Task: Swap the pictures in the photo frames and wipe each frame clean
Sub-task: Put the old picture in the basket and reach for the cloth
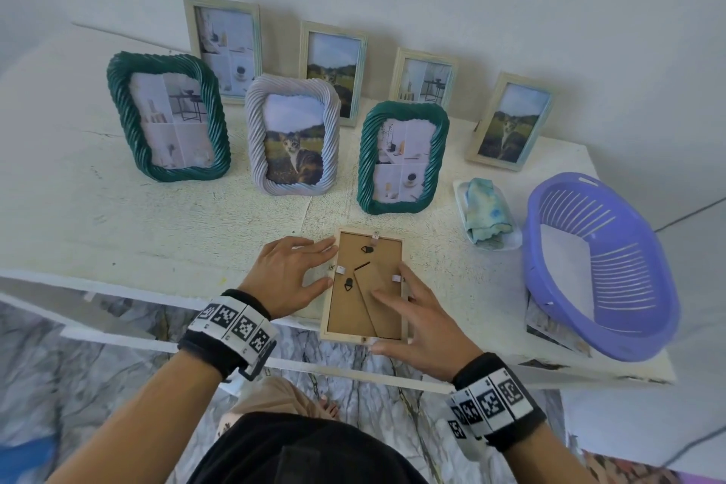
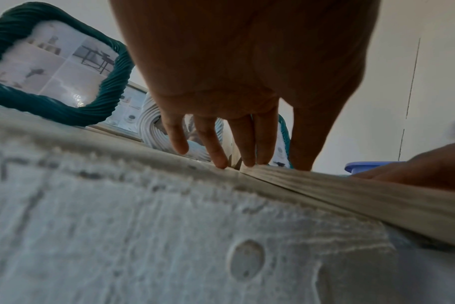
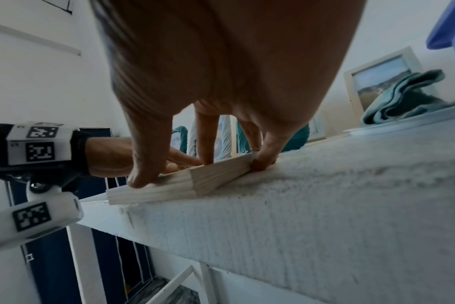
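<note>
A light wooden photo frame (image 1: pixel 363 283) lies face down at the table's front edge, its brown backing board with black hangers and white tabs facing up. My left hand (image 1: pixel 310 267) lies flat beside it, straight fingertips touching its left rail (image 2: pixel 351 197). My right hand (image 1: pixel 396 303) is spread over the backing, thumb on the near rail (image 3: pixel 185 185), outer fingers against the right rail. Neither hand holds anything. A blue-green cloth (image 1: pixel 485 214) lies on a white dish (image 1: pixel 510 244) to the right.
Standing behind are two green twisted frames (image 1: pixel 169 116) (image 1: pixel 402 157), a white twisted frame (image 1: pixel 292 136) and several pale wooden frames (image 1: pixel 508 122) along the wall. A purple basket (image 1: pixel 601 267) sits at the right on loose prints (image 1: pixel 550 330). The lying frame slightly overhangs the table edge (image 1: pixel 157 287).
</note>
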A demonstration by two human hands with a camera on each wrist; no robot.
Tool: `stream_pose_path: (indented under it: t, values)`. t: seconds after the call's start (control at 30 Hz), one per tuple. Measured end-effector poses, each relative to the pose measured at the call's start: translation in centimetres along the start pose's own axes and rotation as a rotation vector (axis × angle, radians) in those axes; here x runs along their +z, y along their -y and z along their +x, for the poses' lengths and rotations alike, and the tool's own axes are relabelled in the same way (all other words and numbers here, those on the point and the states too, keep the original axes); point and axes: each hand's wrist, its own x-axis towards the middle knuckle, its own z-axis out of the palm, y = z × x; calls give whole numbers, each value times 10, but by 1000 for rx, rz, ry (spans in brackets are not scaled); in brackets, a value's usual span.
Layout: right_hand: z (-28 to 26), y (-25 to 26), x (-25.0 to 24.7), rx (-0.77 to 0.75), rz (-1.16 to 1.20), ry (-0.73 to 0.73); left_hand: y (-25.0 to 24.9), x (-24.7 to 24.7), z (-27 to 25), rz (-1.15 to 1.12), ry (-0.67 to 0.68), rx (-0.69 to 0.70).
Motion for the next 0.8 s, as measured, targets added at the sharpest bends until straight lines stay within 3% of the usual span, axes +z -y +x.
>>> stream_pose_path:
  t: [0.27, 0.6, 0.8]
  values:
    - [7, -8, 1, -48, 105, -88, -2, -2, 2, -3, 45, -8]
    - [15, 5, 2, -7, 46, -146, -4, -4, -1, -36, 20, -24]
    - [11, 8, 6, -3, 44, -189, -19, -1, -4, -220, -33, -100]
